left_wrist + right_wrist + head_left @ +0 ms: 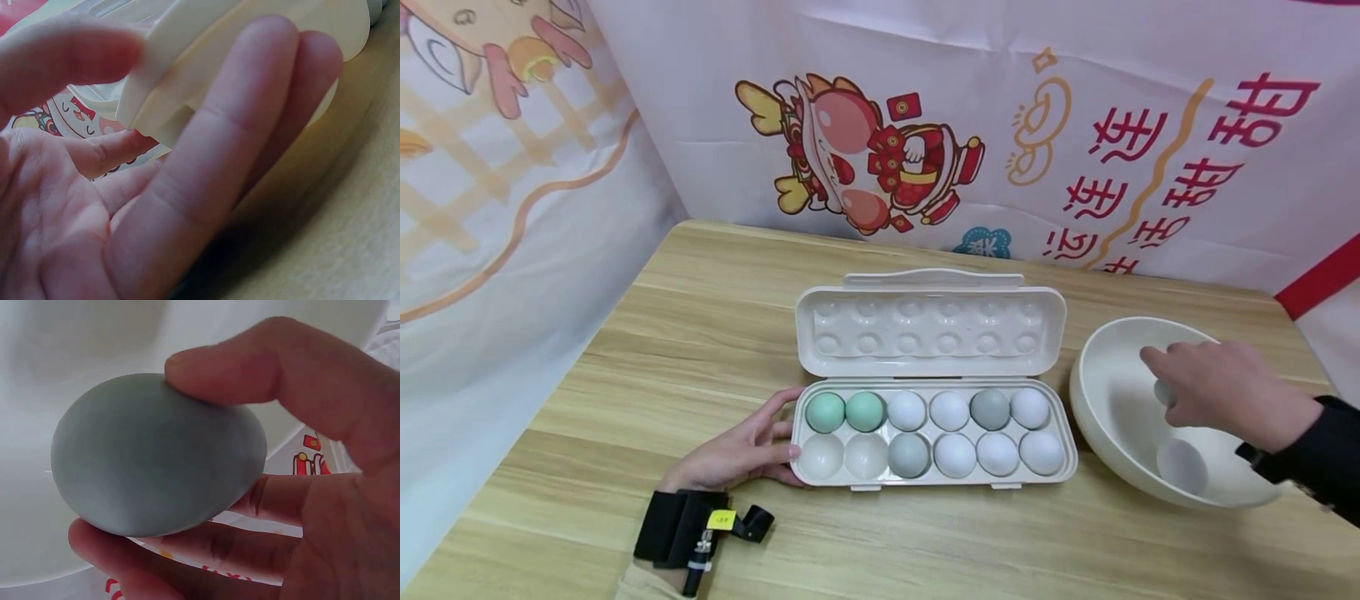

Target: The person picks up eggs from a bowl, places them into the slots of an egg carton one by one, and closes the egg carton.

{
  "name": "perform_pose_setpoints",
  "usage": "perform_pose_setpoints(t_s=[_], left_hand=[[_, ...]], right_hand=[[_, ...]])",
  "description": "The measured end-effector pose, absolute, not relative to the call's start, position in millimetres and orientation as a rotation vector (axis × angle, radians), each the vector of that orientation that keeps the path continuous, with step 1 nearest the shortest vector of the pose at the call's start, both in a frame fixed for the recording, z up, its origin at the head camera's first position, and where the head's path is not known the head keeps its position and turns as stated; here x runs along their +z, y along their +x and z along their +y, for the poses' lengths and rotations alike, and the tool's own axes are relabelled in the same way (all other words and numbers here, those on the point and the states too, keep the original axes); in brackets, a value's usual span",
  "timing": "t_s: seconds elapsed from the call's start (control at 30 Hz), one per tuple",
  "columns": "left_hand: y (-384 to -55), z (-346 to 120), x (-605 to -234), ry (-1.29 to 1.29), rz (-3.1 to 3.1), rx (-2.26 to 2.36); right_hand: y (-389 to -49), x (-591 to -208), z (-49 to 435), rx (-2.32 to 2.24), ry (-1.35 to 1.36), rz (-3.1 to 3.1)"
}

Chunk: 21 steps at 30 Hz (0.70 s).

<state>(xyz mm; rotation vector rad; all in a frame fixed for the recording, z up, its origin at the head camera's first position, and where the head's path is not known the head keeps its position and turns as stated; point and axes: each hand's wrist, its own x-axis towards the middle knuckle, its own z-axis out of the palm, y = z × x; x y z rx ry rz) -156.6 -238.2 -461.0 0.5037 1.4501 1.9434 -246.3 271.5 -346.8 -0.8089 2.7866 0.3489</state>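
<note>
My left hand (741,454) grips the left end of a white plastic egg box (934,482), thumb at the rim and fingers along the side. Its lid (928,362) stands open at the back. The front-left two cups (844,457) show bare bottoms; the others hold green, white and grey eggs. Over a large cream bowl (1093,400), my right hand (1225,392) pinches a grey-green egg (156,456) between thumb and fingers. A pale egg (1182,465) lies in the bowl under that hand. In the left wrist view, the fingers (206,144) hide part of the box's wall.
The wood-grain table (700,317) carries the box in the middle and the bowl close on its right. Behind the table hangs a printed white cloth (722,167), with another patterned cloth (587,250) along the left side.
</note>
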Motion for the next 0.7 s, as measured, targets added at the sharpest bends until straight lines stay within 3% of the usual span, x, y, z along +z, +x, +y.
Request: perform_pose_setpoints(t_s=[0.7], left_hand=[[-154,-237,-458,0.472,1.512,1.914]], right_hand=[[-229,-326,242,0.308,-0.879,2.891]])
